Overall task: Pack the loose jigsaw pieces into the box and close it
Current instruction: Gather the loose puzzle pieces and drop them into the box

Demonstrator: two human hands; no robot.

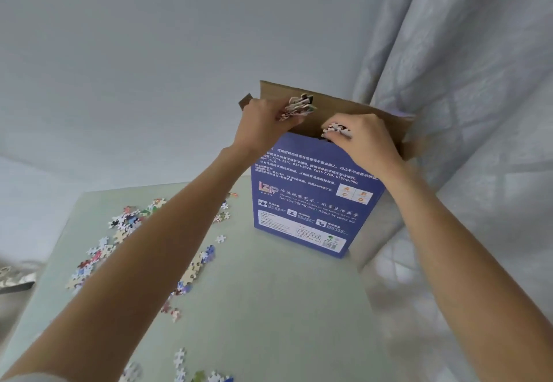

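Blue box stands upright on table w/ top flaps open. Left hand grips a bunch of pieces over the opening; right hand pinches another clump at the rim. Loose pieces scattered on table, left of box. Curtain behind.

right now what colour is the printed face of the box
Blue with white text on the box, brown cardboard inside its open flap; head view shows it.

box upright on table | loose pieces left of it
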